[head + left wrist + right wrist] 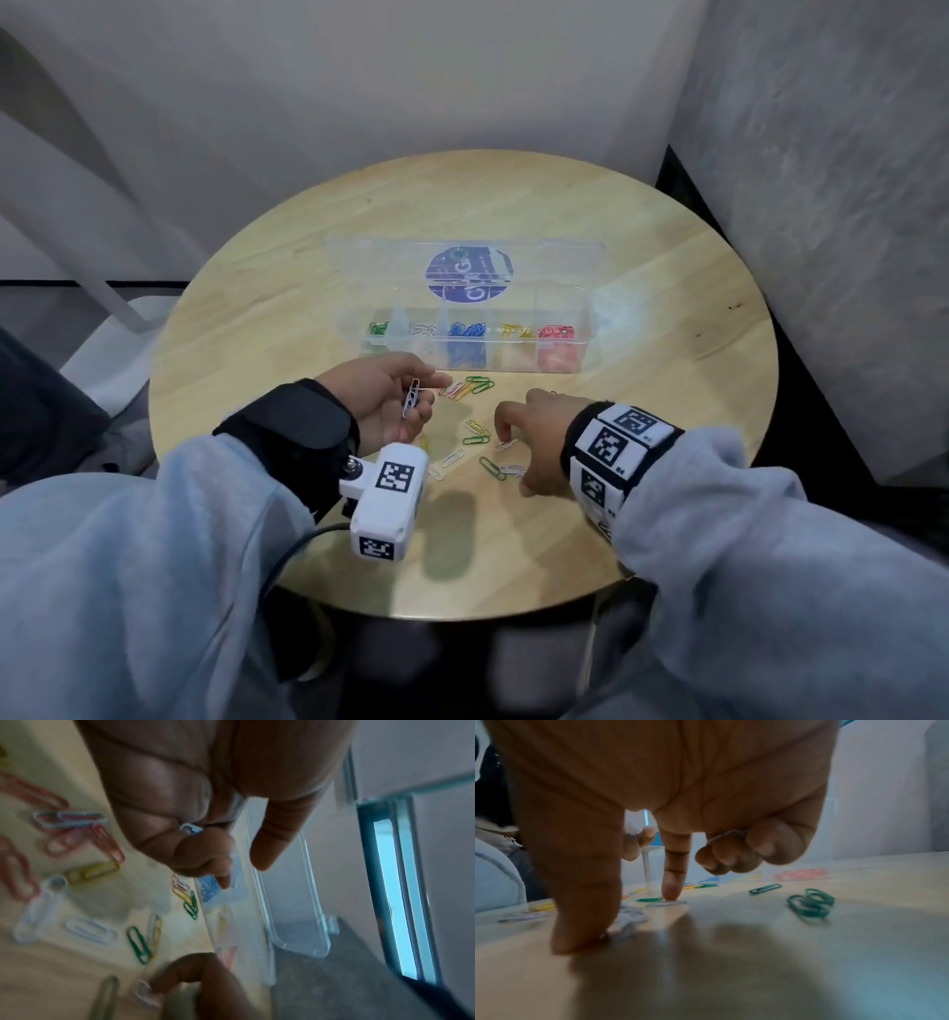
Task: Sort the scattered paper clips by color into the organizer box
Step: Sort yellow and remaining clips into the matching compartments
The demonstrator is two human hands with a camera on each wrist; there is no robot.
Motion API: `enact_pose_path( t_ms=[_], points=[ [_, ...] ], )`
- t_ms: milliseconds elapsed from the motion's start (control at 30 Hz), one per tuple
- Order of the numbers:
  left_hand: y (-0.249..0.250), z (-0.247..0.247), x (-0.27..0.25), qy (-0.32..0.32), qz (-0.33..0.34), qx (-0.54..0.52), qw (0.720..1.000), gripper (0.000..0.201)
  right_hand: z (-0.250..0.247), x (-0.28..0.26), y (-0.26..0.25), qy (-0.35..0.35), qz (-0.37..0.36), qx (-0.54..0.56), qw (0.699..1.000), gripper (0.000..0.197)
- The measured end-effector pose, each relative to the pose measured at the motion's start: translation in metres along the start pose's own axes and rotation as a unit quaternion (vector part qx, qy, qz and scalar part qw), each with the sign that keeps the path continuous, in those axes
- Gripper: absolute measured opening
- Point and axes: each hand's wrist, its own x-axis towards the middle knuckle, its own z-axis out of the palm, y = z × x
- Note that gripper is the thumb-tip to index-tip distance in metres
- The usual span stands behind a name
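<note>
A clear organizer box (585, 329) stands open mid-table, with green, white, blue, yellow and red clips in separate compartments. My left hand (426, 395) is raised in front of it and pinches a few white paper clips (411, 398); one of them shows in the left wrist view as a white clip end (191, 829). My right hand (516, 457) is down among the scattered clips. Its index fingertip (671, 892) presses a white clip (666, 903) on the table and its thumb (582, 923) touches the wood beside another. Its curled fingers hold a white clip (727, 835).
Loose clips lie between my hands: a green and yellow cluster (475, 384), a green clip (475, 440), another green one (492, 467) and a white one (453, 457). The box lid (359, 257) lies open behind. The round wooden table (642, 246) stands against a wall corner.
</note>
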Motion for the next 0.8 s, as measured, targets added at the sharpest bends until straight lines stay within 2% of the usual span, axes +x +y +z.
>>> enact_pose_path(
  t_ms=[67,100,133,167,233,300,400,467,533,633,800],
  points=[
    [-0.003,0.004,0.002,0.046,0.019,0.140,0.989,0.008,-0.001,0.001,-0.002,0.000,-0.003,0.009,1.000,0.043],
    [-0.005,0.006,0.002,0.068,0.031,0.233,0.970,0.005,-0.002,0.001,-0.003,0.002,-0.005,0.010,1.000,0.039],
    [-0.007,0.007,0.003,0.083,0.044,0.342,0.935,0.004,-0.003,0.001,-0.003,0.003,-0.009,0.010,1.000,0.034],
    [-0.009,0.008,0.005,0.092,0.057,0.448,0.887,0.006,-0.004,0.002,-0.003,0.004,-0.012,0.010,1.000,0.030],
    [-0.012,0.012,0.004,0.110,0.072,0.592,0.795,0.007,-0.006,0.003,-0.003,0.003,-0.019,0.010,1.000,0.019],
    [-0.016,0.018,0.005,0.117,0.070,0.647,0.751,0.009,-0.008,0.003,-0.003,-0.004,-0.025,0.004,1.000,0.014],
    [-0.020,0.030,0.008,0.113,0.071,0.693,0.709,0.009,-0.010,0.002,-0.004,-0.016,-0.027,-0.007,0.999,0.012],
    [-0.021,0.036,0.009,0.112,0.068,0.714,0.688,0.011,-0.011,0.001,-0.005,-0.024,-0.029,-0.022,0.999,0.013],
    [-0.022,0.039,0.011,0.106,0.053,0.723,0.681,0.015,-0.010,-0.001,-0.005,-0.025,-0.026,-0.040,0.999,0.025],
    [-0.023,0.039,0.014,0.095,0.040,0.715,0.691,0.007,-0.006,-0.001,-0.004,0.001,-0.027,0.006,1.000,0.026],
    [-0.024,0.033,0.012,0.080,0.031,0.691,0.717,0.020,-0.010,0.002,-0.009,-0.034,-0.054,-0.018,0.998,0.012]
  ],
)
